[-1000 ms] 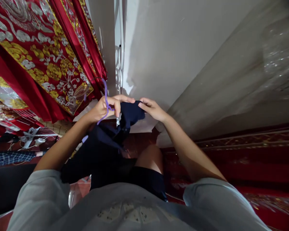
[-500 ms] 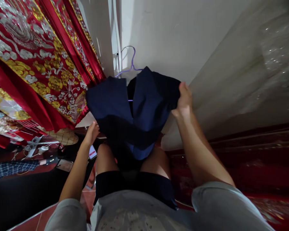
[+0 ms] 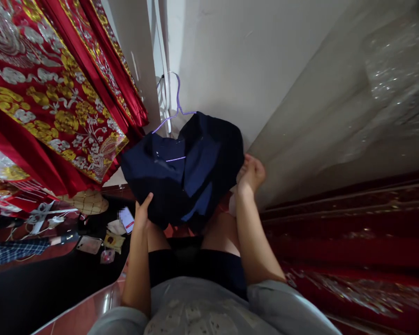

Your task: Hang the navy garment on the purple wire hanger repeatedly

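Note:
A dark navy garment [image 3: 212, 153] with an open front neckline hangs from a purple wire hanger [image 3: 179, 100], directly before my knees. Its exact kind is unclear. My left hand [image 3: 143, 210] is at its lower left side, thumb lying over the front and the other fingers mostly hidden behind the cloth. On the opposite side, my right hand [image 3: 252, 174] has its fingers curled closed at the garment's right edge. Part of the hanger's lower bar shows through the neck opening.
Red drapery [image 3: 66, 107] with gold and silver embroidery hangs at left. Below it, a black surface [image 3: 56, 284] bears a lit phone [image 3: 126, 219], another phone [image 3: 89, 244] and small packets [image 3: 114, 242]. A pale wall [image 3: 251, 60] stands ahead; plastic sheeting [image 3: 398, 83] covers the right.
My right hand has moved down and inward along the garment's side. My left hand has shifted right and slightly down, its thumb now over the cloth. The garment's shoulders sag lower and its neckline has changed shape.

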